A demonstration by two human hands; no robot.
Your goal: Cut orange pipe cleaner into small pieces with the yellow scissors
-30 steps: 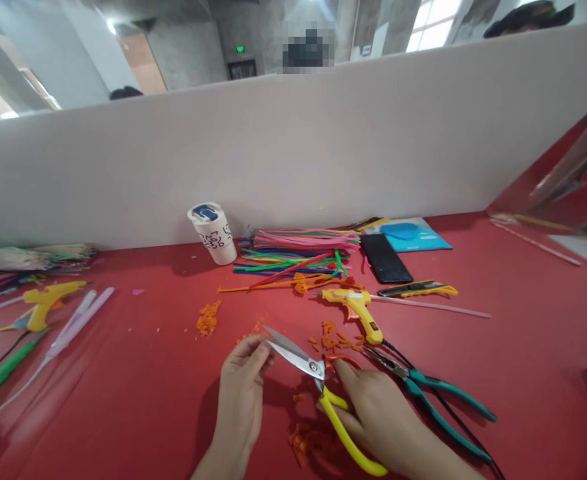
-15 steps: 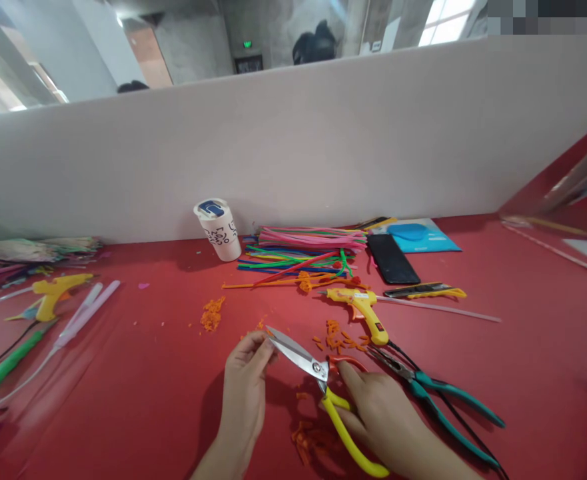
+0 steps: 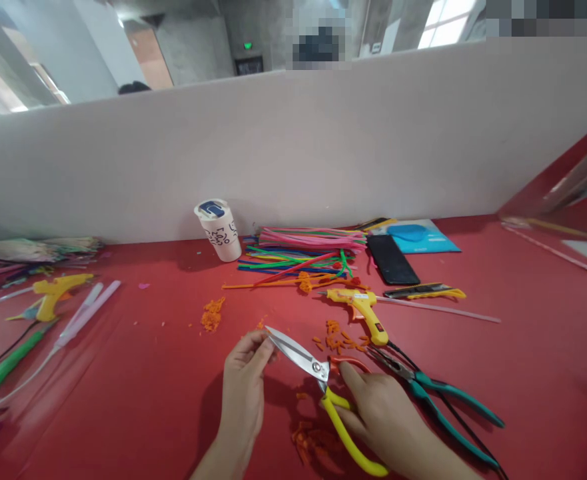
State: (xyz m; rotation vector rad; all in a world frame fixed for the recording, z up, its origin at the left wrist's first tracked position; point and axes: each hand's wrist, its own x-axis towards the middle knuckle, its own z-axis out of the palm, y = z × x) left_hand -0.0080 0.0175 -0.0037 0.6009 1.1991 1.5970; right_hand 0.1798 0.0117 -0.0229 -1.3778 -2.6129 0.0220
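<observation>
My right hand [image 3: 380,410] grips a pair of scissors [image 3: 298,357] with one red and one yellow handle, fingers in the loops. Their silver blades point up and left, and the tips reach the fingertips of my left hand [image 3: 246,367]. That hand is closed in a pinch; whatever lies between its fingers is too small or hidden to make out. Short orange pieces [image 3: 340,339] lie just beyond the scissors, and an orange fluffy heap [image 3: 212,315] sits farther left. More orange scraps [image 3: 306,440] rest on the red table below the blades.
A yellow glue gun [image 3: 358,307] and green-handled pliers [image 3: 438,393] lie to the right. Behind are pipe cleaners [image 3: 308,240], a white cup [image 3: 220,233], a black phone [image 3: 393,259] and a cutter [image 3: 426,291]. Another glue gun [image 3: 53,293] and a green-handled tool [image 3: 13,360] lie left. A pale partition [image 3: 293,147] stands behind.
Almost nothing differs. My left hand has shifted very slightly left, while the scissors and my right hand keep their place.
</observation>
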